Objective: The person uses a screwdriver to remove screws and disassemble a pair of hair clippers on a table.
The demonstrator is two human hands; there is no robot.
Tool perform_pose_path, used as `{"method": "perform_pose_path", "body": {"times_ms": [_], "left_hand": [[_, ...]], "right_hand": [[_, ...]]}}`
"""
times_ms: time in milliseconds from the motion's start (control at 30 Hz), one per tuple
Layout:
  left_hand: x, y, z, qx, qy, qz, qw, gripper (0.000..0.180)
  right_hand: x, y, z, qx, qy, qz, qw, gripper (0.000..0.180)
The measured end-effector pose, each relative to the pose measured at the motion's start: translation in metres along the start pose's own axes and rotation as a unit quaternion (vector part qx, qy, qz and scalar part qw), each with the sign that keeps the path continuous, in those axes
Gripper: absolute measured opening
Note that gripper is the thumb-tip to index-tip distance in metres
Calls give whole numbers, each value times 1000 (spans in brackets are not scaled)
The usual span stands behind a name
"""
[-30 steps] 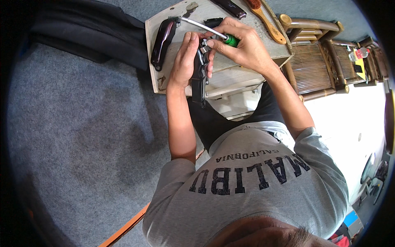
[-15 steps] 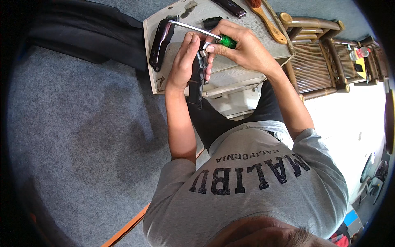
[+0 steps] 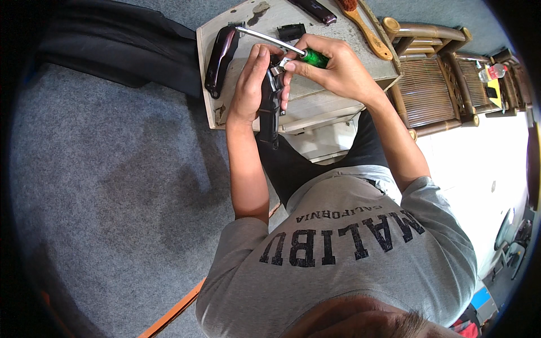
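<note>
My left hand [image 3: 248, 90] is wrapped round a black hair clipper [image 3: 270, 115], whose tail end hangs down toward my lap. My right hand [image 3: 344, 67] grips a screwdriver by its green handle [image 3: 315, 58], the long steel shaft [image 3: 270, 41] pointing up and to the left, away from the clipper. Between my right thumb and fingertips a small metal piece, apparently the clipper's blade [image 3: 279, 68], is pinched at the clipper's head. My fingers partly cover that end. On the worktop, a second dark, glossy clipper [image 3: 221, 62] lies left of my hands.
The pale wooden worktop [image 3: 310, 112] also bears a small black part [image 3: 291, 31], another dark clipper [image 3: 316, 10] and a wooden-handled brush [image 3: 369, 34]. Black cloth [image 3: 124, 42] drapes at the left. A bamboo chair [image 3: 425, 84] stands at the right, with a bottle [image 3: 495, 72] beyond it.
My right hand has shifted slightly right and down with the screwdriver. The metal piece at the clipper's head and the small black part behind now show more. My left hand stays almost still.
</note>
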State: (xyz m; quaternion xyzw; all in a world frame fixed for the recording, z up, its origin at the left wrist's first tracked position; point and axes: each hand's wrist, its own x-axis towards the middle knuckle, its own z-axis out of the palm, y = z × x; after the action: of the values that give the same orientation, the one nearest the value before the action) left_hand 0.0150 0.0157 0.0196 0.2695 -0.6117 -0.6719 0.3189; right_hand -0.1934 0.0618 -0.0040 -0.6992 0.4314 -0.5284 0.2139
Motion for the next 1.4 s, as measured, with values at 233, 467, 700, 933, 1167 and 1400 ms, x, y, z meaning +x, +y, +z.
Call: {"method": "perform_pose_path", "body": {"times_ms": [233,467,700,933,1167,1400], "left_hand": [[0,0,1,-24,9,-9,1000,37],[2,-1,0,-21,-8,16,1000,36],[0,1,0,-3,-10,22,1000,45],[2,-6,-4,-14,-23,26,999,46],[3,-5,-3,-44,-1,27,999,41],[3,-4,-2,-57,27,23,998,45]], "right_hand": [[-3,-5,-1,46,21,37,998,25],[6,12,-5,-10,214,9,977,25],[11,17,-35,-279,150,81,945,31],[4,24,-31,-354,106,77,926,31],[4,10,-32,-289,124,98,944,34],[-4,3,-7,-64,40,-1,997,37]]}}
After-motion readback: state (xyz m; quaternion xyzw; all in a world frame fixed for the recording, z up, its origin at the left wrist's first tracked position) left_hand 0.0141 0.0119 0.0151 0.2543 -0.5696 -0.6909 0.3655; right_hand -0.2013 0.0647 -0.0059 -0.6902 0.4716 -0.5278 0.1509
